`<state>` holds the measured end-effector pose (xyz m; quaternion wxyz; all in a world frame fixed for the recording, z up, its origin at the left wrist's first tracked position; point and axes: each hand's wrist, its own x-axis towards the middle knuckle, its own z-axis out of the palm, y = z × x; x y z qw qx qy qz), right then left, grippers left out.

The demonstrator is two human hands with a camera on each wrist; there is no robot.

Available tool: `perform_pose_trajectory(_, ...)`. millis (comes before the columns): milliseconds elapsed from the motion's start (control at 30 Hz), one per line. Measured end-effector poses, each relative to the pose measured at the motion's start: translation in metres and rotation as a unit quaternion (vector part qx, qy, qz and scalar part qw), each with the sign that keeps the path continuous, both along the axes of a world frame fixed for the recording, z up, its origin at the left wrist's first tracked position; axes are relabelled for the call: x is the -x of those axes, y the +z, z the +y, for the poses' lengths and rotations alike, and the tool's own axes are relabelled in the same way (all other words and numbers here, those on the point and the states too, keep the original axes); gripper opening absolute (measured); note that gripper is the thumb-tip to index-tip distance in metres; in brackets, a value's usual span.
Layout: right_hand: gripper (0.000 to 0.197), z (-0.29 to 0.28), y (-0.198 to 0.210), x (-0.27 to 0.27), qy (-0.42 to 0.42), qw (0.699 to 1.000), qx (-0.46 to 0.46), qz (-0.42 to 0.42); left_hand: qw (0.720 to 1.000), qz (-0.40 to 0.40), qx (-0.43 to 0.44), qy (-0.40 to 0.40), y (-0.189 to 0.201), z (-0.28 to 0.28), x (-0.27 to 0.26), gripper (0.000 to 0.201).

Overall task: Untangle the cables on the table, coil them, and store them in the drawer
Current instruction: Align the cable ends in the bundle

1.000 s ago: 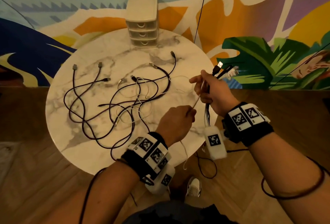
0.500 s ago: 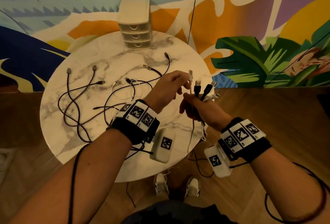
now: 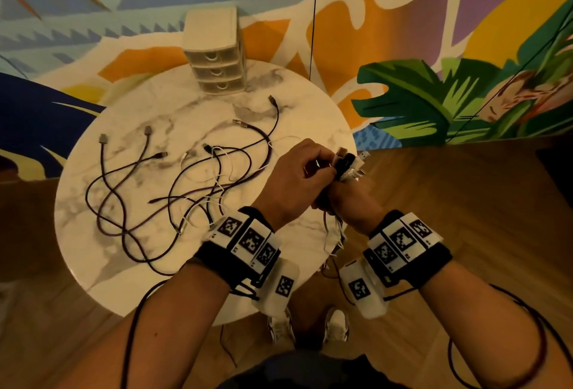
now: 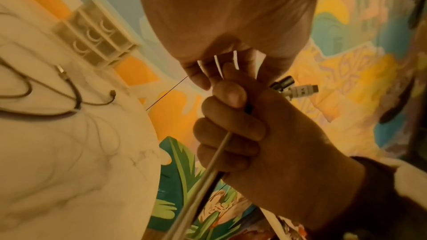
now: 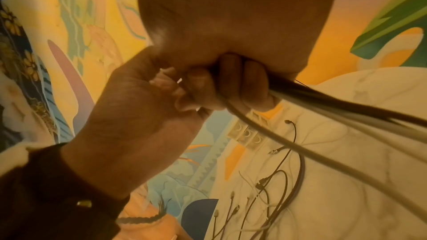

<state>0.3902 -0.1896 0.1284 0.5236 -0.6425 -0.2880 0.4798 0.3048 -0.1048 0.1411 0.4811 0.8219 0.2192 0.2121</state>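
My right hand [image 3: 348, 202] fists upright round the cable bundle [image 3: 347, 165]; my left hand [image 3: 297, 178] curls its fingers over the plug ends, wrists close.

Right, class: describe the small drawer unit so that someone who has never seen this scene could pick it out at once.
Start at the round marble table in front of the painted wall. At its far edge, beyond the loose cables, stands the cream plastic drawer unit. It is the only boxy, upright thing on the table, with three stacked drawers, all shut, each with a curved handle.
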Motion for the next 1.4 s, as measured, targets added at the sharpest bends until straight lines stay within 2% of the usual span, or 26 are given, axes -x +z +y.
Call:
perform_pose_trajectory(100, 0.038, -0.001, -0.006, -0.003, 0.003, 0.999, -0.008, 0.037, 0.997, 0.016, -0.064, -0.048, 0.006, 0.003, -0.002, 0.014)
perform_pose_trajectory(200, 0.040, -0.002, -0.011, -0.005, -0.005, 0.999, -0.017, 0.036, 0.991, 0.037, -0.104, -0.082, 0.010, 0.004, -0.006, 0.016)
perform_pose_trajectory(367, 0.038, -0.009, -0.012, -0.005, 0.050, 0.999, -0.020, -0.003, 0.983, 0.084, -0.067, -0.152, 0.013, 0.009, -0.008, 0.014)
perform_pose_trajectory(467, 0.038, -0.014, -0.013, -0.006, 0.078, 0.996, -0.041, 0.014, 0.971, 0.114, -0.060, -0.202, 0.014, 0.009, -0.011, 0.014)
perform_pose_trajectory(600, 0.039, -0.015, -0.014, -0.010, 0.075, 0.995, -0.059, -0.014, 0.982, 0.086, -0.013, -0.169, 0.015, 0.003, -0.013, 0.007)
perform_pose_trajectory(733, 0.032, -0.014, -0.012, -0.013, 0.073, 0.993, -0.086, -0.018, 0.991, 0.022, 0.004, -0.130, 0.018, -0.006, -0.017, 0.022)
perform_pose_trajectory(800, 0.028, -0.013, -0.011, -0.012, 0.077, 0.991, -0.097, -0.048, 0.991, 0.003, -0.042, -0.130, 0.023, -0.011, -0.018, 0.026)
perform_pose_trajectory(867, 0.025, -0.012, -0.013, -0.009, 0.069, 0.988, -0.103, -0.089, 0.976, 0.014, -0.158, -0.149, 0.027, -0.016, -0.022, 0.038)
perform_pose_trajectory(933, 0.027, -0.012, -0.015, -0.007, 0.047, 0.989, -0.086, -0.109, 0.930, 0.039, -0.323, -0.174, 0.026, -0.019, -0.029, 0.035)
perform_pose_trajectory(1000, 0.042, -0.013, -0.018, -0.010, 0.042, 0.994, -0.055, -0.086, 0.900, 0.043, -0.400, -0.169, 0.023, -0.018, -0.032, 0.025)
perform_pose_trajectory(1033, 0.048, -0.013, -0.017, -0.012, 0.050, 0.995, -0.049, -0.074, 0.900, 0.039, -0.407, -0.153, 0.020, -0.017, -0.033, 0.019)
perform_pose_trajectory(1100, 0.046, -0.014, -0.013, -0.014, 0.061, 0.995, -0.034, -0.074, 0.910, 0.022, -0.400, -0.111, 0.015, -0.017, -0.032, 0.010)
perform_pose_trajectory(1167, 0.046, -0.016, -0.007, -0.014, 0.058, 0.993, -0.015, -0.099, 0.914, 0.004, -0.397, -0.084, 0.010, -0.017, -0.030, 0.011)
perform_pose_trajectory(1267, 0.044, -0.014, -0.006, -0.017, 0.037, 0.982, -0.008, -0.187, 0.908, -0.011, -0.410, -0.084, 0.005, -0.021, -0.029, 0.017)
perform_pose_trajectory(1300, 0.040, -0.014, -0.007, -0.019, 0.035, 0.981, -0.007, -0.193, 0.907, -0.014, -0.413, -0.086, 0.003, -0.021, -0.029, 0.018)
perform_pose_trajectory(1367, 0.026, -0.017, -0.012, -0.022, 0.031, 0.987, 0.018, -0.159, 0.908, -0.009, -0.410, -0.086, 0.001, -0.023, -0.031, 0.020)
perform_pose_trajectory(1400, 0.032, -0.017, -0.014, -0.023, 0.029, 0.988, 0.035, -0.147, 0.911, -0.005, -0.402, -0.090, 0.002, -0.023, -0.031, 0.021)
